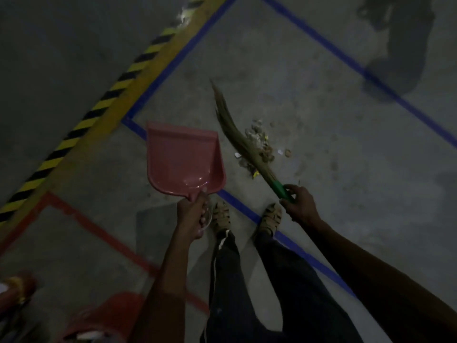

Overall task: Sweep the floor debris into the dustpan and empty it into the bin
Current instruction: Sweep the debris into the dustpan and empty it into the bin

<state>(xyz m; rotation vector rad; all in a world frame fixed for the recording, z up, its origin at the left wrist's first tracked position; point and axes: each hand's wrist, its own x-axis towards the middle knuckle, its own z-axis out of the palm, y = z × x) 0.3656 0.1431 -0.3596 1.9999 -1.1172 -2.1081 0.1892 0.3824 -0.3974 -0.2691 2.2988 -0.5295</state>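
Underfoot, dim concrete floor (pixel 284 78), blue tape lines (pixel 173 68), hazard-striped yellow band (pixel 118 87).

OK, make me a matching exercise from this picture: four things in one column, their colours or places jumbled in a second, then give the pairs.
Things:
1. dustpan
2. broom handle
3. debris
4. hazard stripe

Descriptions:
A. green, gripped by the right hand
B. yellow and black, along the floor
C. pink, held by the left hand
D. scattered on the floor beside the broom bristles

Pairs: 1-C, 2-A, 3-D, 4-B
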